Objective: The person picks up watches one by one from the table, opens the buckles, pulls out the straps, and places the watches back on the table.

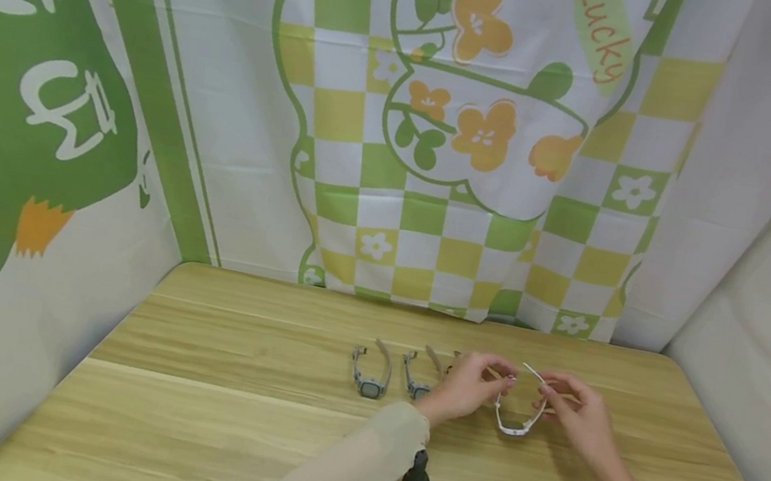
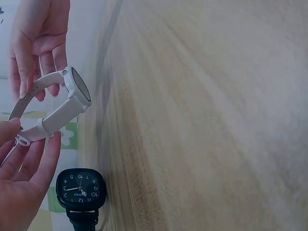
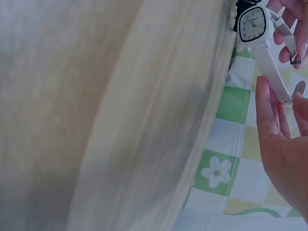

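Observation:
A white wristwatch [image 1: 513,431] with a squarish dial [image 3: 252,24] is held up between both hands, its strap undone and bowed into an open loop. My left hand [image 1: 467,384] pinches the strap end with the buckle [image 3: 295,58]. On the other side my right hand [image 1: 576,414] pinches the long strap end with the holes [image 2: 29,95], thumb against fingers. The watch head hangs on the side nearest me in the head view. Just beside the left hand lies a black watch [image 2: 81,188] with white numerals, mostly hidden behind that hand in the head view.
Two grey watches [image 1: 369,389] [image 1: 419,390] lie to the left of the hands on the wooden table [image 1: 214,415], straps curving away toward the back. A printed checked cloth [image 1: 431,239] hangs behind the table's back edge. Dark wrist devices [image 1: 417,474] sit at both sleeves.

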Tool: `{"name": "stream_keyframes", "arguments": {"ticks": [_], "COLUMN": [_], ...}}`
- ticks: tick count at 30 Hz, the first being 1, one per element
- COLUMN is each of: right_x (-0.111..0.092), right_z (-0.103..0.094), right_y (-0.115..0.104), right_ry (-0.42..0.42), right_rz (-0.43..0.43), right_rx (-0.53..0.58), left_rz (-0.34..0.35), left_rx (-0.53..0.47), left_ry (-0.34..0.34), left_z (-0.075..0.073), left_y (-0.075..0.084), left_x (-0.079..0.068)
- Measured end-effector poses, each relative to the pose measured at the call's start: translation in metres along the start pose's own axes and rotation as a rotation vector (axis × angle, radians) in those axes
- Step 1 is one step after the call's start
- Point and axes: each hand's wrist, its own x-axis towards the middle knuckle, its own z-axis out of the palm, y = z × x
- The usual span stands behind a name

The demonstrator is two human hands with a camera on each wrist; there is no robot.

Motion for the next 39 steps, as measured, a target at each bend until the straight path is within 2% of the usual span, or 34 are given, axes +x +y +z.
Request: {"name": "stream_keyframes", "arguments": {"ticks": [13, 20, 29, 39], "right_x": [0.007, 0.009, 0.014, 0.022], "right_z": [-0.001, 0.000, 0.000, -0.003], "right_y": [0.010, 0.011, 0.015, 0.021], "right_ry": [-0.049, -0.064, -0.081, -0.121], "right_rz": [0.031, 0.090, 0.088, 0.152], "right_rx": [-0.021, -0.011, -0.011, 0.040], "left_rz": [-0.032, -0.051, -0.080, -0.117], "left_rx": [0.073, 0.050, 0.041, 0.054], "left_ry": [-0.016, -0.009, -0.003, 0.023], "left_z": [-0.002, -0.003, -0.002, -0.004], "left_y": [-0.008, -0.009, -0.010, -0.017], "left_x": [0.011, 0.014, 0.018, 0.022]}}
